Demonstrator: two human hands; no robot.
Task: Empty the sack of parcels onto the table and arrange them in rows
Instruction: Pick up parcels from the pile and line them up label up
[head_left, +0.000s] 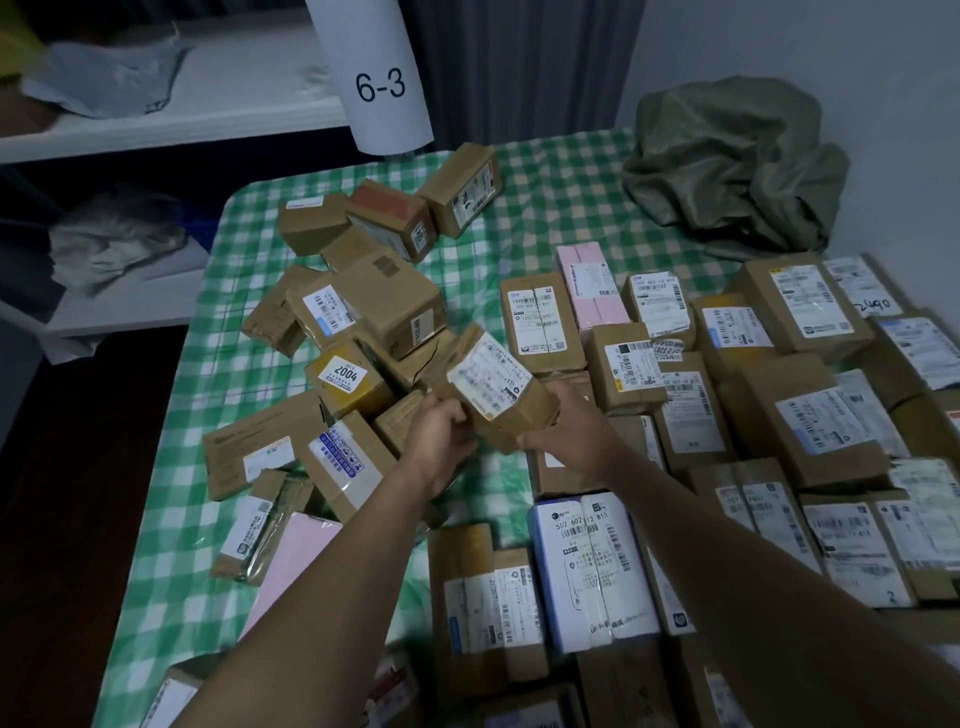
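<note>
The emptying looks finished to me. The olive-green cloth sack (727, 161) lies crumpled and slack at the far right corner of the counter (545, 208), which wears a green-and-white checked cloth, and I see nothing bulging inside it.

The arranging I judge to be somewhat past halfway. On my right, the rows of labelled brown, white and pink parcels (810, 426) lie edge to edge with labels up, filling that side from near the sack down to the near edge. On my left, a loose heap of brown cardboard boxes (384, 301) sits jumbled at all angles, some leaning on one another. A yellow box labelled 2004 (348, 379) is near its middle. All of that, and a few flat packets by the left edge, is yet to be placed.

Between the heap and the rows I hold a small brown cardboard parcel with a white shipping label (493, 389), lifted off the cloth and tilted, label up. My left grip (441, 431) is curled round its near left corner, knuckles up. My right grip (571, 431) clasps its near right end, partly from beneath, so most of those fingers are hidden. Both forearms reach out from the near edge and converge on the parcel. My guess is that it belongs at the left edge of the rows.
</note>
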